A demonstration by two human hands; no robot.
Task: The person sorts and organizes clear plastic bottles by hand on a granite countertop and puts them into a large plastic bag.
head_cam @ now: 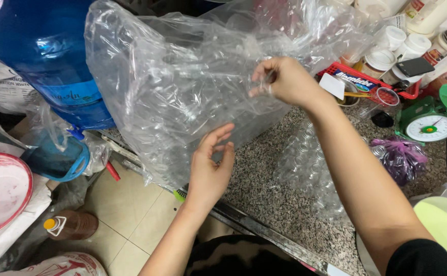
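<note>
Plastic bag (182,87), long axis seemingly slanting down-left, pinched by right hand (284,82), left hand (210,171) loosely cupping.

Behind the right hand (287,82), the clear bag (182,87) runs off the top edge, and its crinkled film blurs whatever lies inside. The fingertips of this hand are tucked into a fold, so the grip itself is hidden. Left of the left hand (210,166), the blue jug (39,56) is cut by the top and left edges. Right of the right hand, the green scale (430,120) is partly covered, and the counter (269,189) runs under the bag.
</note>
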